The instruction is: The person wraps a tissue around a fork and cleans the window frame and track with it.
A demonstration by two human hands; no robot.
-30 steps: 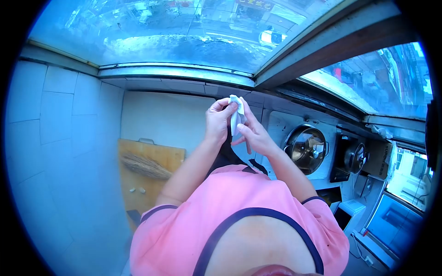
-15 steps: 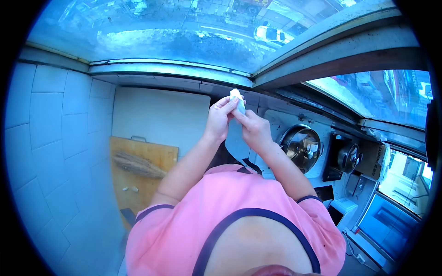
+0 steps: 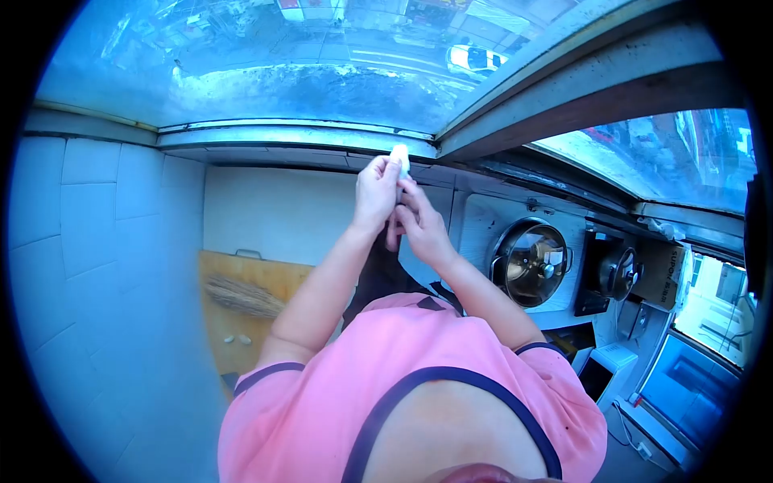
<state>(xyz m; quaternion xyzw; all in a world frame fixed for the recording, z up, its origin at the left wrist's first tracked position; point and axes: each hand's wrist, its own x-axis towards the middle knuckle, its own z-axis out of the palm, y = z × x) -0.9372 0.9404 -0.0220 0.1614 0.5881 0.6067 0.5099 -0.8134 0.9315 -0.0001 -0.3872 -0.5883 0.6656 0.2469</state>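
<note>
My left hand (image 3: 375, 195) is closed, with its thumb and fingers pinching a small pale white-green piece (image 3: 401, 153) whose kind I cannot make out. The piece points up and away from me, near the window sill. Just below and to the right is my right hand (image 3: 423, 225), its fingers loosely bent and apart. One right fingertip comes close to the lower end of the piece; whether it touches is unclear. Left of my arms lies a wooden board (image 3: 294, 274) with a brown straw-like bundle (image 3: 241, 295) on it and two small white pieces (image 3: 236, 340) near it.
A large glass-lidded pot (image 3: 529, 263) stands to the right, with a smaller lidded pot (image 3: 618, 274) and a cardboard box (image 3: 662, 276) beyond. The window frame (image 3: 298, 137) runs across the front. A tiled wall (image 3: 88, 241) closes the left side.
My right hand has drawn back and down from the pale piece, its fingers loosening. My left hand has shifted slightly left with the piece, which now stands more upright. The view has shifted a little.
</note>
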